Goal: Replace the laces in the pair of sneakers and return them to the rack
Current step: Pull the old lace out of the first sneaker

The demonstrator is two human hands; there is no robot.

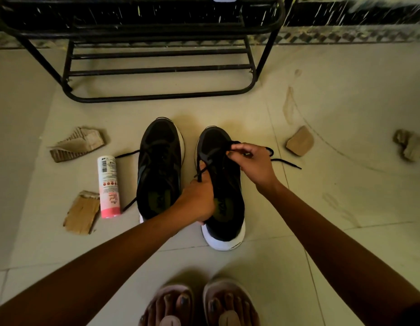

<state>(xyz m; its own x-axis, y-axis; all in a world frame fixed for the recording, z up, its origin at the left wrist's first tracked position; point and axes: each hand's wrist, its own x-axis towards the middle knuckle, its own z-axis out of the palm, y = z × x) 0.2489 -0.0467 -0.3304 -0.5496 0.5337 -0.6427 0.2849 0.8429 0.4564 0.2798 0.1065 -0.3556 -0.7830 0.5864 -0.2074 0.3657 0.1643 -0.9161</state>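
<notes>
Head view, looking down at a pale tiled floor (345,208), shows a pair of black sneakers with white soles standing side by side, toes pointing toward a black metal shoe rack (157,69) beyond them. Both are on the floor, not on the rack. The left sneaker (159,165) has black lacing across its top, with lace ends (128,153) trailing out onto the tiles on its outer side. The right sneaker (224,208) sits slightly nearer, its thick white heel sole and dark green insole plainly visible.

Both hands are on the right sneaker. The left hand (197,203) is curled around its inner side by the collar, and a short end of the black lace (286,162) sticks up just above its knuckles. The right hand (251,165) hovers over the eyelets with thumb and fingertips pinched on the lace near the toe end; the rest of that lace loops out to the right and lies on the floor.

A white and pink spray can (109,187) lies just beside the left sneaker. Torn cardboard pieces (77,144) are scattered on both sides. Two feet in pink sandals (171,302) show at the bottom edge.
</notes>
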